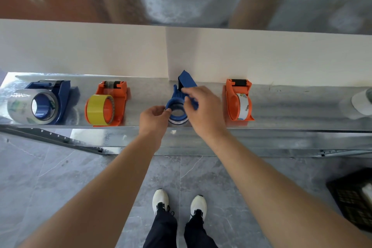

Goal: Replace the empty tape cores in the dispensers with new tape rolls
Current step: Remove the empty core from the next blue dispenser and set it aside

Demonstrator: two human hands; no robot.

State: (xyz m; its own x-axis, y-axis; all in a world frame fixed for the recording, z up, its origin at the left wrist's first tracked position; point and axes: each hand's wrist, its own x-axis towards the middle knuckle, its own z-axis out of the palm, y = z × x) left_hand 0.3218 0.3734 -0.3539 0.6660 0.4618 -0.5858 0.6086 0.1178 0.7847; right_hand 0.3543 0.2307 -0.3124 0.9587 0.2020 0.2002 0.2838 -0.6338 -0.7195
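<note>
Several tape dispensers stand in a row on a metal shelf (141,90). The blue dispenser (186,81) in the middle lies between my hands. My right hand (203,108) grips its blue frame from the right. My left hand (154,118) pinches the thin tape core (178,120) on its wheel. At the far left a blue dispenser (58,94) carries a clear tape roll (26,106). Beside it an orange dispenser (114,94) holds a yellow tape roll (98,109). On the right an orange dispenser (237,94) holds a thin white core (244,106).
A white roll-like object (362,102) lies at the shelf's far right edge. A black crate (352,197) sits on the grey tiled floor at lower right. A white wall backs the shelf, with another metal shelf (181,4) above. My shoes (179,201) stand below the shelf edge.
</note>
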